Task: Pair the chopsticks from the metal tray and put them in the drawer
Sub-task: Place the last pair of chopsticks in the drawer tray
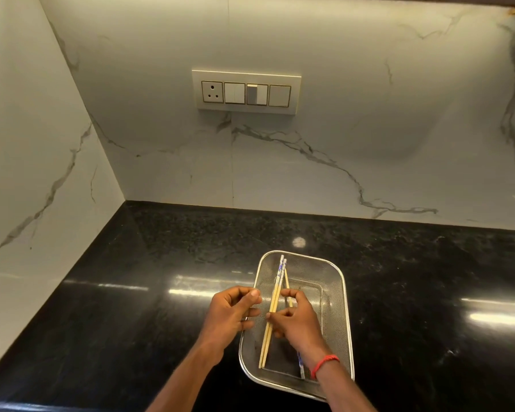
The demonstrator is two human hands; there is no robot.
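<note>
- Right hand (pixel 298 318) pinches two chopsticks (pixel 272 310) side by side over the metal tray (pixel 339 281), patterned blue-white ends pointing far, plain tips near; likely lining them up as a matched pair.
- A third stick (pixel 287 285) angles off by the right hand's fingers; cannot tell if it is gripped or just lying under the hand.
- Another stick with a blue end (pixel 300 365) lies in the tray's near end, partly under the right wrist, red thread band (pixel 324 364) on it.
- Left hand (pixel 231 312) loosely curled, just left of the pair, holds nothing; probably ready to help square the ends.
- Tray is mesh, sits on black glossy stone counter (pixel 131 292), near the front edge.
- Marble-look walls meet in a corner far left; switch plate (pixel 246 92) on the far wall.
- Drawer not in view; pairing stage, early.
</note>
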